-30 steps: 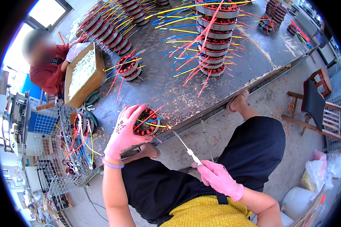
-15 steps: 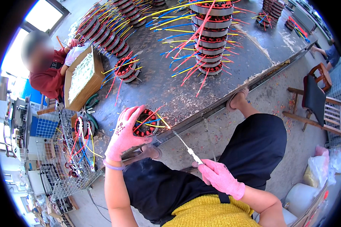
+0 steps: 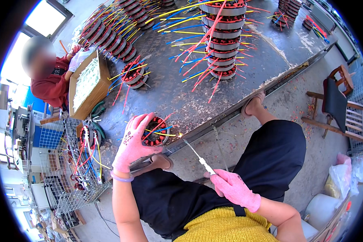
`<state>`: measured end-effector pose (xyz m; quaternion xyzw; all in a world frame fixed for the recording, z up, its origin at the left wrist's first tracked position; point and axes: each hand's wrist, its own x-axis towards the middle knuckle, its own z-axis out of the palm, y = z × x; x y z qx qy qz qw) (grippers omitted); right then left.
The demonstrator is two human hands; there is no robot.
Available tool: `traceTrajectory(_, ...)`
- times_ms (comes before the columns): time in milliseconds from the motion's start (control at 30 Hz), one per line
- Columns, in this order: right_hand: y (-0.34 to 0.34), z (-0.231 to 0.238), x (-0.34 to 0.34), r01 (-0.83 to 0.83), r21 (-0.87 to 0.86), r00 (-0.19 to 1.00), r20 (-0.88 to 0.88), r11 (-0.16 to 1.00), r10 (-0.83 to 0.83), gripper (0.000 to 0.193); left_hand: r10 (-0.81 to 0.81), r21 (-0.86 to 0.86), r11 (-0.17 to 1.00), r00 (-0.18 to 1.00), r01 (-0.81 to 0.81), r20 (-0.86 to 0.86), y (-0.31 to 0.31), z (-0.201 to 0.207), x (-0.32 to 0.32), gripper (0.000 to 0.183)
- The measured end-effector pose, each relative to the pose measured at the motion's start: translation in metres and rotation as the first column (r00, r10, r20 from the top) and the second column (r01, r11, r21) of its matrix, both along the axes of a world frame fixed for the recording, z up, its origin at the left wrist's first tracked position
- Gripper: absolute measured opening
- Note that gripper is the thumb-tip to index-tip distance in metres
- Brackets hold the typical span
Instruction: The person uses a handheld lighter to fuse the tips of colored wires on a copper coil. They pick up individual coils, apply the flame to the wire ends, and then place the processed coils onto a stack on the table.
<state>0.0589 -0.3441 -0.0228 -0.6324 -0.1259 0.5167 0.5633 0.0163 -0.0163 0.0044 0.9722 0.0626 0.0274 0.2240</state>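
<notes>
My left hand [image 3: 134,139], in a pink glove, grips a motor stator [image 3: 155,136] at the table's front edge. The stator is a ring with red windings and has red, blue and yellow leads. One yellow lead [image 3: 165,134] stretches out to the right, with a small bright glow at its end. My right hand [image 3: 234,187], also gloved in pink, is closed round a slim torch-like tool [image 3: 206,164] with a white grip and a thin metal shaft. The tool's tip is close to the glowing end; whether they touch I cannot tell.
A tall stack of stators [image 3: 223,52] stands on the dark table [image 3: 165,86], wires jutting out. Another stator stack [image 3: 134,75] is farther left, near a cardboard box [image 3: 84,84] and green-handled pliers [image 3: 97,111]. Across the table sits a person [image 3: 50,80]. A wooden chair [image 3: 334,105] stands right.
The yellow lead at the tool's tip now runs flatter, where a steeper one reached the tip before. My hands and the stator have hardly moved.
</notes>
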Motion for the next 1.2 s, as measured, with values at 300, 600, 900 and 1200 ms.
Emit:
traceTrajectory(300,-0.0006,-0.0010,-0.0020,0.040,0.014,0.999,-0.035,0.999,-0.040,0.034,0.004,-0.029,1.000,1.000,-0.004,-0.016,0.0014,0.0000,0.0001,0.099)
traceTrajectory(600,0.0000,0.0012,0.0001,0.002,0.012,1.000,0.009,1.000,-0.002,0.036,-0.003,-0.021,1.000,1.000,0.003,-0.005,0.0027,-0.0025,-0.0011,0.099)
traceTrajectory(900,-0.0005,-0.0006,0.0001,-0.001,0.018,1.000,0.030,1.000,0.000,0.034,0.004,0.015,1.000,1.000,-0.004,0.003,0.0006,-0.0012,-0.0009,0.102)
traceTrajectory(1200,-0.0018,0.0039,0.0005,0.044,0.020,0.997,-0.062,0.999,-0.042,0.037,-0.076,0.033,0.997,0.996,0.074,0.041,0.0083,-0.0016,-0.0023,0.101)
